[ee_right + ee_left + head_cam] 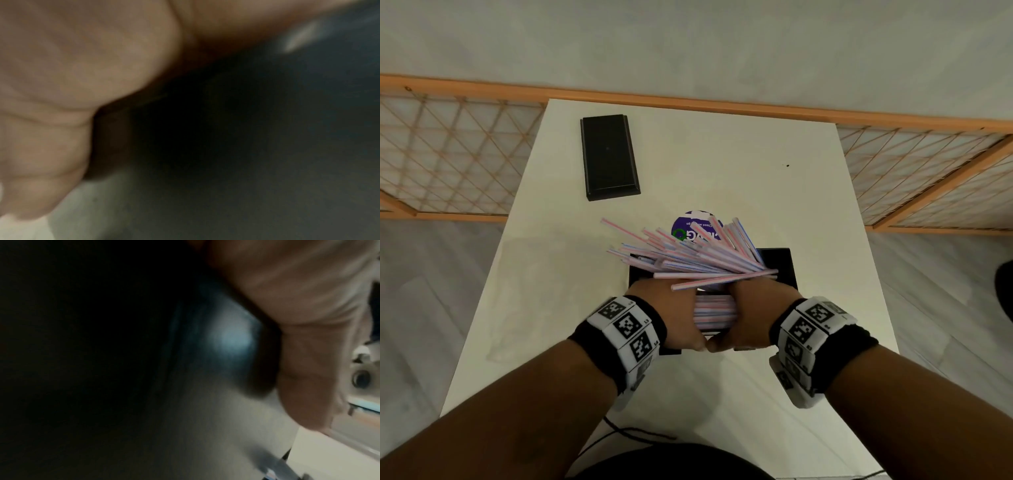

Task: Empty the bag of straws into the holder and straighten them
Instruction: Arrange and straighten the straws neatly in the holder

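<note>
Several pink-and-blue striped straws (714, 313) stand bunched in a black box holder (779, 267) at the table's middle. Their upper ends fan out to the left and away from me. My left hand (671, 318) and right hand (756, 311) wrap the bundle from either side, and the thumbs meet on the near side. The fingers are hidden behind the straws. A clear plastic bag (527, 294) lies flat on the table to the left. Both wrist views are blurred: a palm (298, 305) against the dark holder (226, 337), and a palm (82, 65) over shadow.
A black rectangular lid (609, 157) lies at the far left of the white table (722, 154). A round purple-labelled object (688, 222) sits just behind the straws. A thin black cable (626, 435) crosses the near edge. A wooden lattice screen (448, 154) stands beyond the table.
</note>
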Demonstrator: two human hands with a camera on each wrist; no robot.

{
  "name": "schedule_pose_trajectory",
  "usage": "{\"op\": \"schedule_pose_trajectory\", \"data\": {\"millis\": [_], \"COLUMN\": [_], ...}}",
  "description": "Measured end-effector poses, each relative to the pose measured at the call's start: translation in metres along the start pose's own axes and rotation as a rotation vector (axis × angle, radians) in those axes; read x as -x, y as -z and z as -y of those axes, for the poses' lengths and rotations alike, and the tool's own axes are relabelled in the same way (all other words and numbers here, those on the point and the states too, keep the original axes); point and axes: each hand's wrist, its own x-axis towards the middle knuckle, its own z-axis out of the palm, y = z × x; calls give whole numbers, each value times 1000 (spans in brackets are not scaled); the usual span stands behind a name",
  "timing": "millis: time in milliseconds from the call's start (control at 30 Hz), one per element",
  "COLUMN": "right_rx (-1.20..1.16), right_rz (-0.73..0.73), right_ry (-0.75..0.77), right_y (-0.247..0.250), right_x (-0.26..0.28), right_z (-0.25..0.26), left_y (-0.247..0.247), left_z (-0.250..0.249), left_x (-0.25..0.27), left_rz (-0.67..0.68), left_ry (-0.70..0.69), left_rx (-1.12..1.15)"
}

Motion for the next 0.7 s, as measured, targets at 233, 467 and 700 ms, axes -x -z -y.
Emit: {"op": "schedule_pose_trajectory", "data": {"millis": [233,467,700], "right_rx": [145,155,-95], "right_rz": [-328,-159,-466], "right_ry": [73,53,72], "right_y": [-8,-12,0], "right_x": [40,36,45], "right_z": [-10,-5,-13], "left_y": [-7,-12,5], "left_z": [-2,-3,18], "left_x": [25,28,33], "left_rz": [-299,-244,-426], "left_ry": [-26,-79,-56], "left_rx": [-125,-182,439]}}
